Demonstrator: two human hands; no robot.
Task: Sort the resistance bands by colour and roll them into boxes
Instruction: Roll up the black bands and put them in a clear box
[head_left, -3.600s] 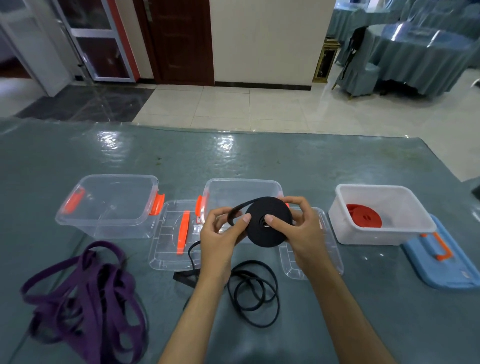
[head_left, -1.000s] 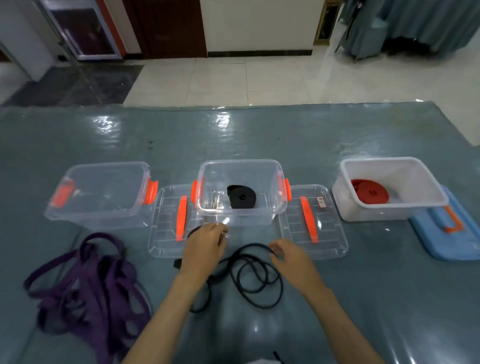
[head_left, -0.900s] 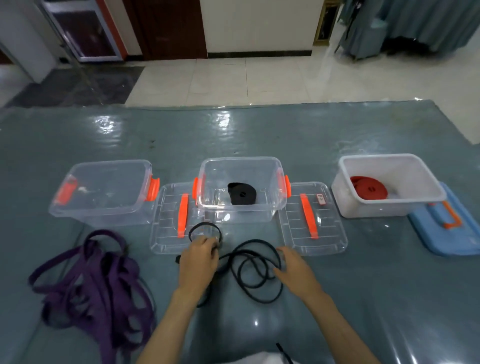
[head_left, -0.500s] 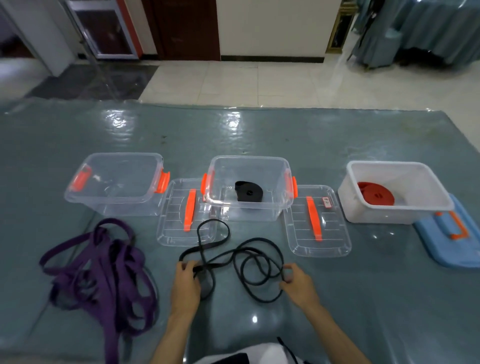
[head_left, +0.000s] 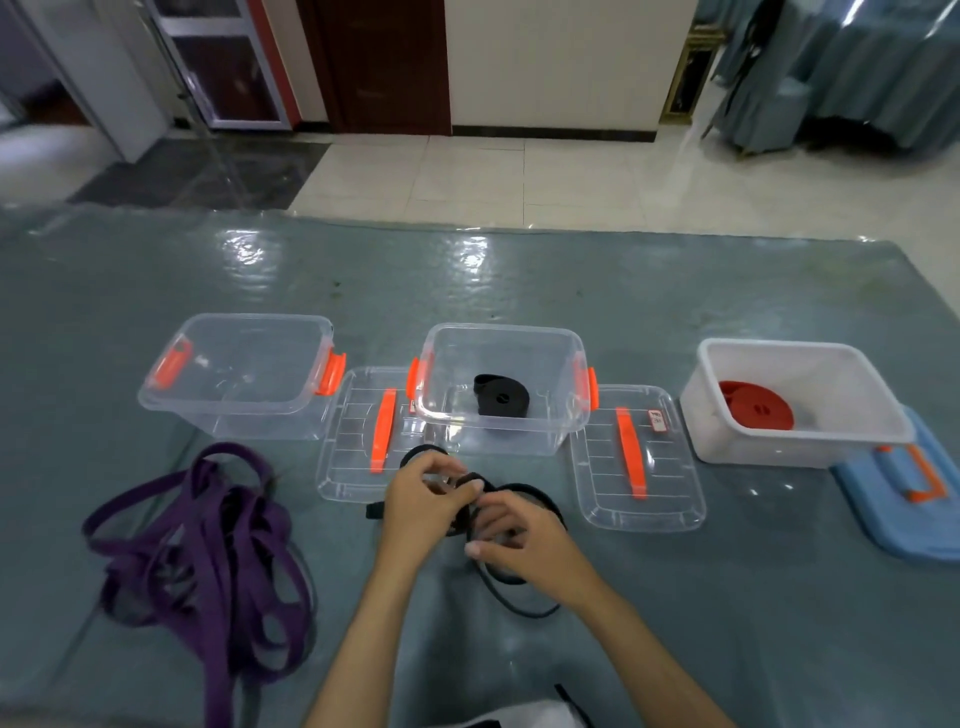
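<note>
Black band (head_left: 519, 597) is held at lower centre of the frame, in front of the middle clear box (head_left: 501, 387). It is pinched by the left hand (head_left: 423, 506), fingers curled round one end; the right hand (head_left: 519, 540) is curled round the strap just beside it. The rest of the band lies looped on the grey-green worktop (head_left: 727, 623). A rolled black band (head_left: 501, 397) sits in the middle box. A rolled red band (head_left: 756, 405) sits in the white box (head_left: 795, 441) at right. Purple bands (head_left: 208, 545) are heaped at lower left, near the left clear box (head_left: 244, 374).
</note>
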